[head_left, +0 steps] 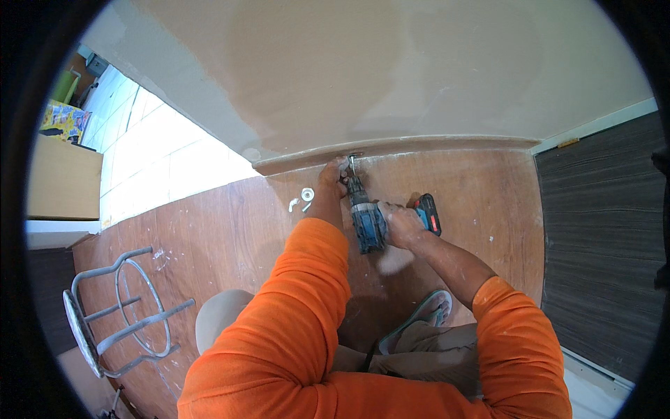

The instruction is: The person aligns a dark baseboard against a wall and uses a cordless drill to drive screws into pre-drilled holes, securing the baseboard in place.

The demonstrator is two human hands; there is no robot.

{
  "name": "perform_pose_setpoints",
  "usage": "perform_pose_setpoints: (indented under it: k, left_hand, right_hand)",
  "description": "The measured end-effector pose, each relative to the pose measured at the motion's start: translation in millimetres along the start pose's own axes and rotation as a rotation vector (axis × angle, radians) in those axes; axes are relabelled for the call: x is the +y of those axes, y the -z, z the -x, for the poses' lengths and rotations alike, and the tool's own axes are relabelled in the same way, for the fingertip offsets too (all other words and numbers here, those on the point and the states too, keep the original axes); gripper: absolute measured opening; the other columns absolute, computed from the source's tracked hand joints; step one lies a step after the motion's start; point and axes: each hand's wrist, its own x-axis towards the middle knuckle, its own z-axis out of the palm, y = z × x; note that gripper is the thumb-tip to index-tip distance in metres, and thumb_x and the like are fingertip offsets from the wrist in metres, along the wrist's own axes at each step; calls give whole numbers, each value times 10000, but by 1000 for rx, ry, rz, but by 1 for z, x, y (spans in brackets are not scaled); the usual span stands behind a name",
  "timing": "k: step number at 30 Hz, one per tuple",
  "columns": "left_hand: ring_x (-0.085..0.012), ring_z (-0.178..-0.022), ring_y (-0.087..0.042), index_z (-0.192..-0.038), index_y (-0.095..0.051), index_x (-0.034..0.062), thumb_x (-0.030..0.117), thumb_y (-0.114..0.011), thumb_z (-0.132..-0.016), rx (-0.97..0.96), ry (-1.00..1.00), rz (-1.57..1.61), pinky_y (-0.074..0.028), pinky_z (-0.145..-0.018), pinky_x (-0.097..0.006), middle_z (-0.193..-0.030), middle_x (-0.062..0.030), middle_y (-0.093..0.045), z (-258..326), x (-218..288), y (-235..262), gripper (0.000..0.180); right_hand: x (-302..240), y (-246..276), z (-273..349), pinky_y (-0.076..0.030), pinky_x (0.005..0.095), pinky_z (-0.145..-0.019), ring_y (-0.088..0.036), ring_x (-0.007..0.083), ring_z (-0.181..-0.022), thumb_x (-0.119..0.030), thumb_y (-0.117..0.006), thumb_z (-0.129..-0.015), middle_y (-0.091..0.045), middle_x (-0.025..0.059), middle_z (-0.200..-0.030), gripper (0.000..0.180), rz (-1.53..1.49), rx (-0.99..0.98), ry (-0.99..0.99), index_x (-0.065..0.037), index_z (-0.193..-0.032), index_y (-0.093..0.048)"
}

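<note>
Brown wood-look flooring (230, 230) meets a tan wall at a curved skirting strip (419, 144). Against that strip sits the blue cordless drill (366, 216), its bit at the joint. My right hand (401, 223) is clenched around its handle; my left hand (333, 174) pinches something small at the tip, hidden from view. A slipping bit could catch those fingers. White fittings (306, 197) lie just beside.
</note>
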Motion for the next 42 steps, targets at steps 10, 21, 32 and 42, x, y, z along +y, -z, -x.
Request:
perform_pose_setpoints:
  k: [10,21,32,42]
  left_hand:
    - [-159,-550,-460,-850,-614,165,210,-689,-915,46,54,35,-451,-515,-353,-693,10,-543,14,5,-11,109]
    - [-164,-614,-430,-894,-652,172,202,-707,-884,118,66,25,-439,-540,-373,-751,2,-509,26,8,-19,64]
    - [-159,-608,-472,-895,-628,160,204,-706,-904,17,14,19,-489,-578,-385,-728,9,-536,24,6,-15,90]
    - [-229,-641,-578,-978,-624,114,196,-643,-951,47,26,6,-553,-587,-441,-783,-43,-603,-1,4,-6,89]
  right_hand:
    - [-6,2,-3,-553,488,-889,-688,411,-1025,-89,-774,-703,-692,242,-1094,589,-4,16,-35,-22,-1233,-526]
    - [-13,9,0,-548,494,-895,-687,421,-1030,-57,-737,-713,-689,263,-1090,535,-24,-12,-68,3,-1204,-532]
    - [-17,12,0,-541,482,-940,-670,407,-1081,-85,-731,-756,-674,235,-1135,563,-43,-44,-80,4,-1271,-519]
    - [-19,2,3,-546,500,-898,-680,420,-1048,-30,-671,-763,-691,255,-1110,489,-67,57,-60,0,-1233,-539]
